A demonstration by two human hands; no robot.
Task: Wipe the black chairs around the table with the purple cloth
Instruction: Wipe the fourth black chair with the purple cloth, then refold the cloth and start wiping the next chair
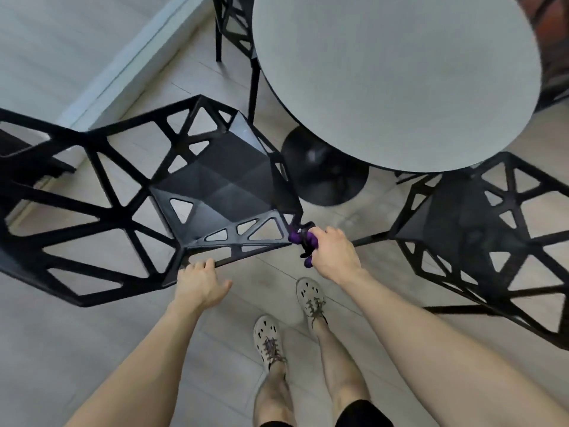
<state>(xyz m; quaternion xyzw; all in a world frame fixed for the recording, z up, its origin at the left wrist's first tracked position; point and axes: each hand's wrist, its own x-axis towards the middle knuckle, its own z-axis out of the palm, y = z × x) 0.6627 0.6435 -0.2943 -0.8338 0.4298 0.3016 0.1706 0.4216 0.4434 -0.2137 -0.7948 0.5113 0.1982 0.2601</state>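
A black lattice chair [215,186] stands left of centre, its seat facing the round table. My left hand [200,285] holds the chair's near side edge, fingers curled over the frame. My right hand [334,255] grips the bunched purple cloth [303,240] and presses it against the front corner of the seat, at the top of a chair leg. Most of the cloth is hidden inside my fist. A second black chair [480,229] stands at the right and a third [237,29] at the top, behind the table.
A round grey table [400,75] on a black pedestal base [323,171] fills the upper right. A white wall and skirting [107,81] run along the upper left. My feet in pale shoes [311,297] stand on the light floor between the two near chairs.
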